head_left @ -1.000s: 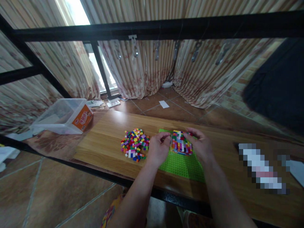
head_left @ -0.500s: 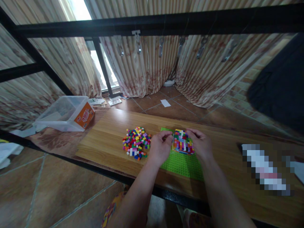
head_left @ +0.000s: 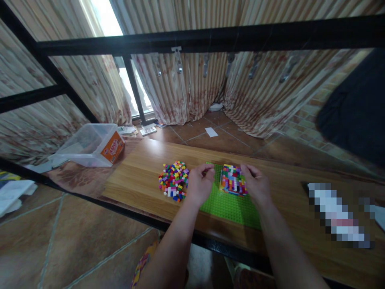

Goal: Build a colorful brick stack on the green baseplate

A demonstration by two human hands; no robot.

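Note:
A block of many-coloured toy building bricks (head_left: 232, 180) stands on a green studded baseplate (head_left: 228, 208). My right hand (head_left: 255, 182) is at the block's right side, its curled fingers and thumb against the far right corner. My left hand (head_left: 201, 182) is over the baseplate's left edge, a little apart from the block, with thumb and fingertips pinched together. Whether a small brick is between those fingertips cannot be made out. Left of that hand lies a heap of loose small bricks (head_left: 174, 180), its right edge partly hidden by the hand.
The wooden table (head_left: 135, 176) has a black frame, and a black bar (head_left: 195, 44) with hanging clips crosses beyond it. A clear plastic box (head_left: 87, 144) with an orange label stands at the left. A blurred-out object (head_left: 337, 214) lies at the right.
My left hand has drawn back slightly left, away from the brick block. My right hand stays at the block's right side. The whole view has shifted a little.

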